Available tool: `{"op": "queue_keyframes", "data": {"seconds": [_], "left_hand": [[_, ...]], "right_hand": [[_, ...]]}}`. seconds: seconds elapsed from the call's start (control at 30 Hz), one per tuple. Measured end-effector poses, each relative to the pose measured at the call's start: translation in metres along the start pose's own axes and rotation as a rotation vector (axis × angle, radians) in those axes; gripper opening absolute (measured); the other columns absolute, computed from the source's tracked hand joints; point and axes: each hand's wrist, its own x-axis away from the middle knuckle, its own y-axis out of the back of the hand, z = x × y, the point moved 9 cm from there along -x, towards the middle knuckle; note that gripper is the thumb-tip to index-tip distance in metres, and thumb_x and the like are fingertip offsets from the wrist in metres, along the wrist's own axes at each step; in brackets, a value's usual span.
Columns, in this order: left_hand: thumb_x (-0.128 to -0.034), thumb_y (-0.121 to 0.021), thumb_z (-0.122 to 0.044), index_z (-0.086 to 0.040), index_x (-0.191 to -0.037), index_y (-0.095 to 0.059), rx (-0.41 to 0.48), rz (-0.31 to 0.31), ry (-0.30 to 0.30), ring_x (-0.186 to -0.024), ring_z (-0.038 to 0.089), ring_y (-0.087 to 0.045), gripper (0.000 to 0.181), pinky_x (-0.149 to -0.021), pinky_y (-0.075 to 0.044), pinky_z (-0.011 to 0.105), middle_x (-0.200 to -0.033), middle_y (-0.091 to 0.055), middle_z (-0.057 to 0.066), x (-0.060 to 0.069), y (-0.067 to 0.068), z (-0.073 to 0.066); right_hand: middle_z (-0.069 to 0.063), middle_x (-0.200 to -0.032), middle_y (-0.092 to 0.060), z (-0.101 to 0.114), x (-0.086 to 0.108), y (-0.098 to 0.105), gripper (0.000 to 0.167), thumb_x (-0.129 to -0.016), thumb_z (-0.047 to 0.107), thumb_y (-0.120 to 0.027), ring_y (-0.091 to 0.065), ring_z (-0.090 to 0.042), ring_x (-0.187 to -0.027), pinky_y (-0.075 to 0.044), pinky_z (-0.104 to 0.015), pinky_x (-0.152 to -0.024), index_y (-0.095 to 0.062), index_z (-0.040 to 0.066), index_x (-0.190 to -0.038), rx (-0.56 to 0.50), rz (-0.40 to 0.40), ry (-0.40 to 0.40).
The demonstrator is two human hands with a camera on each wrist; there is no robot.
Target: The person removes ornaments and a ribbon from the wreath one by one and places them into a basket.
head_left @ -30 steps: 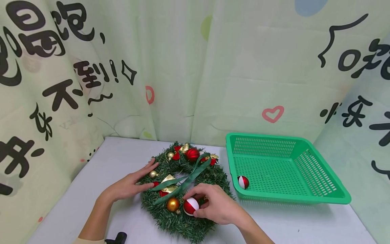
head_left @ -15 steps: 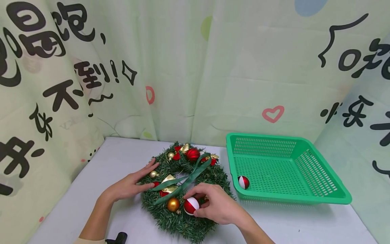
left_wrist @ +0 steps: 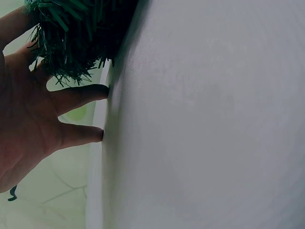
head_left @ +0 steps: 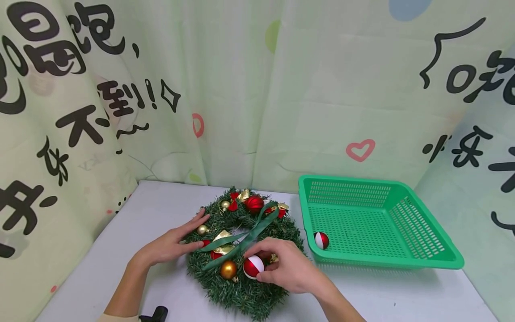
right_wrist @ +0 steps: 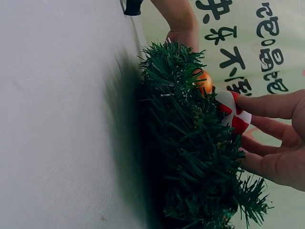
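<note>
A green wreath (head_left: 241, 295) with a green ribbon (head_left: 251, 233), gold and red balls and bows lies on the table. My right hand (head_left: 287, 267) pinches a red and white ball (head_left: 253, 267) at the wreath's near right part, beside an orange-gold ball (head_left: 228, 270). In the right wrist view the ball (right_wrist: 239, 120) touches the needles under the fingertips. My left hand (head_left: 170, 243) rests with spread fingers on the wreath's left side; in the left wrist view two fingertips of this hand (left_wrist: 33, 114) reach down to the table beside the needles.
A green basket (head_left: 386, 262) stands right of the wreath, with another red and white ball (head_left: 321, 240) in its near left corner. A black object (head_left: 154, 314) is at the front edge by the left forearm. Printed curtains (head_left: 314, 112) hang behind the table.
The right hand has shifted very slightly up and right, and the pinched ball has turned a little, showing its white part differently. The left hand and the basket have stayed in place.
</note>
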Motion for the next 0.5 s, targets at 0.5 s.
{"op": "queue_keyframes", "data": {"seconds": [0.5], "left_hand": [[-0.1051,-0.061,-0.043,-0.028,-0.168,-0.025,-0.005,0.0,-0.01,-0.157,0.047,-0.02,0.074,-0.117,-0.03,0.072,-0.177,-0.007,0.008,0.0001,0.0007,-0.0008]], "right_hand": [[0.0,-0.122,-0.07,0.0017,0.0002,0.007,0.042,-0.086,0.0,-0.082,-0.066,-0.02,-0.106,-0.061,-0.024,-0.082,-0.074,0.018,-0.123,0.015,-0.03,0.0]]}}
